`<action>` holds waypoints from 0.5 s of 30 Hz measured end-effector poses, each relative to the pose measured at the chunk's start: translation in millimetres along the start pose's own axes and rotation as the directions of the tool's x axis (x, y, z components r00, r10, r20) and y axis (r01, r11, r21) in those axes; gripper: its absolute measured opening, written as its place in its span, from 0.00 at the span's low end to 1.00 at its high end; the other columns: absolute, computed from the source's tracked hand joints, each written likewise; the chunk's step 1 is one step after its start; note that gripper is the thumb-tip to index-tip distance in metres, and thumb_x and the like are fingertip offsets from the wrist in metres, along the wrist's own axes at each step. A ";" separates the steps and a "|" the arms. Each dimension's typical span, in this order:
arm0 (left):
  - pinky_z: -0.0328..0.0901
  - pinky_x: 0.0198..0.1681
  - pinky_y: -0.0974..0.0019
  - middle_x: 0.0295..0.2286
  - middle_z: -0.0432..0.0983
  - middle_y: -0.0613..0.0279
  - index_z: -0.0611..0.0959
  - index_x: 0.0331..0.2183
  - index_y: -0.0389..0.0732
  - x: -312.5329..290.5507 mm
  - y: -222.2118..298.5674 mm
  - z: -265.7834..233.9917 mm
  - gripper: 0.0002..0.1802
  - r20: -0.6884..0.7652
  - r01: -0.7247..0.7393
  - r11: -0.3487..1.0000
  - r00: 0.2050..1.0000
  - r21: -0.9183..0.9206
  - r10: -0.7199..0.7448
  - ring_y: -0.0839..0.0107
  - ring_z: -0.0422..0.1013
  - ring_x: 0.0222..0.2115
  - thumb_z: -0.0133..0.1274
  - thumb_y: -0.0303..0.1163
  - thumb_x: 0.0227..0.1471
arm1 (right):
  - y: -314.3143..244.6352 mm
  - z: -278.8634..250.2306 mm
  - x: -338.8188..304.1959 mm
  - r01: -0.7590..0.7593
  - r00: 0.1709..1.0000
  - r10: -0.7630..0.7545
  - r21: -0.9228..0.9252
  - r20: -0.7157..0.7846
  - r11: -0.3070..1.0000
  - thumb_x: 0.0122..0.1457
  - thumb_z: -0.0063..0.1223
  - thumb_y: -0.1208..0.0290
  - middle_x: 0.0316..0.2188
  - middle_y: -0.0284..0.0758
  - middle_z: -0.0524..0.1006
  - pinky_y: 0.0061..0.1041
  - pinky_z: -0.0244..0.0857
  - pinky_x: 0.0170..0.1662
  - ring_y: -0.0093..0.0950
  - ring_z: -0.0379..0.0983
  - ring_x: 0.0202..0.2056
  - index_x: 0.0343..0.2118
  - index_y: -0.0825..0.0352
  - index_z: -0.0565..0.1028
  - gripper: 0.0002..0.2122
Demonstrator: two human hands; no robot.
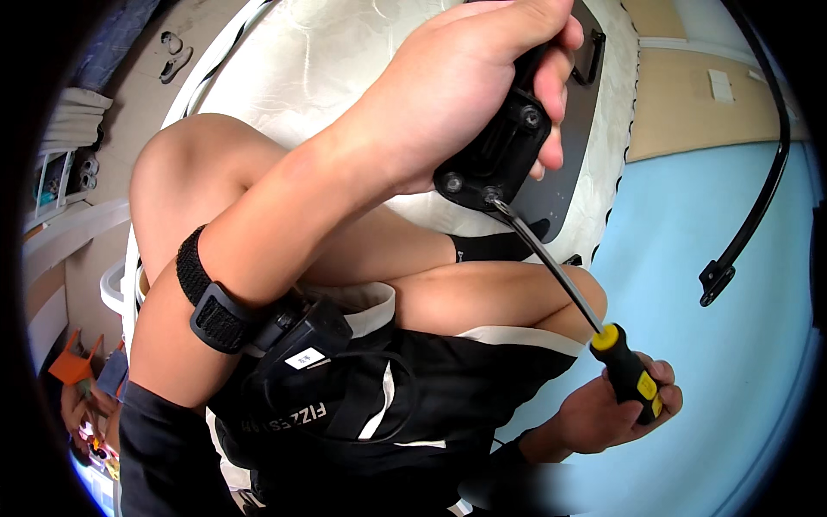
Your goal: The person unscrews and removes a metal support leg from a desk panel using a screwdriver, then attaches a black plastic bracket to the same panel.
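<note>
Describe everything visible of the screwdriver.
The screwdriver has a black handle, plastic or rubber by its look, with a yellow collar and patches, and a slim metal shaft. It slants from lower right to upper left, its handle gripped by the right hand, its tip at a screw on the black part.

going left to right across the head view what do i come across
Orange object, pale shoes, black boxy device, black bolted part held in the left hand, black-and-yellow screwdriver handle held in the right hand, curved black rod.
</note>
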State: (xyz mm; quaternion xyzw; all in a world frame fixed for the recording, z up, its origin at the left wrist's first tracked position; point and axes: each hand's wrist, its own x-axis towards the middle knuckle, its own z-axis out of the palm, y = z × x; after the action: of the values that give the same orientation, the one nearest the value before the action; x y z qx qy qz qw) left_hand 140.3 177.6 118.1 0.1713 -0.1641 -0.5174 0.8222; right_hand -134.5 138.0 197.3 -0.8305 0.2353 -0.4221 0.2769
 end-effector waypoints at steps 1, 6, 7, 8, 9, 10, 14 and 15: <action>0.66 0.18 0.72 0.15 0.67 0.64 0.68 0.32 0.39 -0.8 -0.7 -0.9 0.20 0.022 0.003 1.000 1.000 -0.022 -0.002 0.70 0.68 0.13 0.35 0.47 0.61 | -0.4 3.3 -0.6 0.006 0.996 -0.006 0.000 -0.090 1.000 0.53 0.57 0.59 0.36 0.35 0.69 0.23 0.71 0.35 0.25 0.69 0.32 0.39 0.60 0.59 0.20; 0.66 0.18 0.72 0.15 0.67 0.64 0.68 0.32 0.40 -3.7 -3.4 0.2 0.19 -0.010 -0.005 0.999 1.000 -0.047 0.005 0.70 0.68 0.13 0.35 0.47 0.61 | 5.5 0.5 -2.8 -0.042 0.997 0.046 0.074 -0.061 0.996 0.52 0.58 0.61 0.37 0.36 0.69 0.24 0.71 0.41 0.26 0.69 0.38 0.39 0.61 0.61 0.19; 0.66 0.18 0.72 0.15 0.67 0.64 0.68 0.32 0.40 -4.2 -2.9 -0.1 0.19 -0.009 0.006 0.998 1.000 -0.060 -0.006 0.70 0.68 0.13 0.35 0.47 0.61 | 5.9 2.1 -3.3 -0.033 0.996 0.044 0.142 -0.081 0.989 0.52 0.58 0.62 0.37 0.37 0.69 0.24 0.71 0.41 0.26 0.69 0.38 0.39 0.61 0.61 0.18; 0.66 0.18 0.72 0.15 0.67 0.64 0.68 0.32 0.41 -3.8 -2.9 -0.7 0.19 -0.006 0.017 0.997 1.000 -0.075 -0.018 0.70 0.68 0.13 0.35 0.47 0.61 | 6.8 2.5 -3.9 -0.053 0.996 0.062 0.119 -0.068 0.992 0.52 0.58 0.62 0.37 0.37 0.69 0.25 0.71 0.41 0.26 0.69 0.38 0.39 0.61 0.61 0.18; 0.66 0.18 0.72 0.15 0.67 0.64 0.68 0.32 0.41 -2.6 -1.0 -3.8 0.19 0.028 0.063 0.989 0.998 -0.136 -0.060 0.70 0.68 0.13 0.35 0.47 0.61 | 6.8 2.0 -4.5 -0.076 0.995 0.081 0.093 -0.055 0.993 0.52 0.58 0.62 0.37 0.37 0.69 0.25 0.71 0.42 0.26 0.69 0.38 0.39 0.61 0.61 0.18; 0.66 0.18 0.72 0.15 0.67 0.64 0.68 0.32 0.41 -3.2 -1.5 -3.2 0.19 0.032 0.066 0.987 0.998 -0.144 -0.062 0.70 0.68 0.13 0.35 0.47 0.61 | 7.3 1.5 -5.1 -0.098 0.994 0.101 0.066 -0.042 0.993 0.53 0.58 0.63 0.37 0.37 0.69 0.25 0.71 0.42 0.26 0.69 0.38 0.40 0.62 0.61 0.18; 0.66 0.17 0.72 0.15 0.67 0.65 0.68 0.32 0.42 -7.7 -5.6 0.6 0.18 -0.027 -0.022 0.999 0.999 -0.050 0.021 0.69 0.68 0.13 0.35 0.47 0.61 | 17.8 8.3 -7.8 -0.144 0.984 0.162 0.215 -0.068 0.966 0.55 0.55 0.62 0.39 0.40 0.66 0.23 0.72 0.38 0.27 0.68 0.40 0.41 0.64 0.60 0.19; 0.66 0.17 0.72 0.15 0.67 0.65 0.68 0.32 0.42 -7.8 -6.3 1.2 0.18 -0.026 -0.020 0.998 1.000 -0.057 0.018 0.69 0.68 0.13 0.35 0.47 0.61 | 18.4 8.5 -7.4 -0.177 0.981 0.191 0.216 -0.045 0.960 0.55 0.55 0.62 0.38 0.40 0.66 0.22 0.72 0.37 0.28 0.68 0.40 0.42 0.65 0.59 0.19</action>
State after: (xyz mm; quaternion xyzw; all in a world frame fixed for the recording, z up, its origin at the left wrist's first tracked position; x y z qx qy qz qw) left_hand 131.6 181.9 115.6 0.1527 -0.1406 -0.5119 0.8336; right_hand -134.3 131.3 176.7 -0.7567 0.2743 -0.4440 0.3937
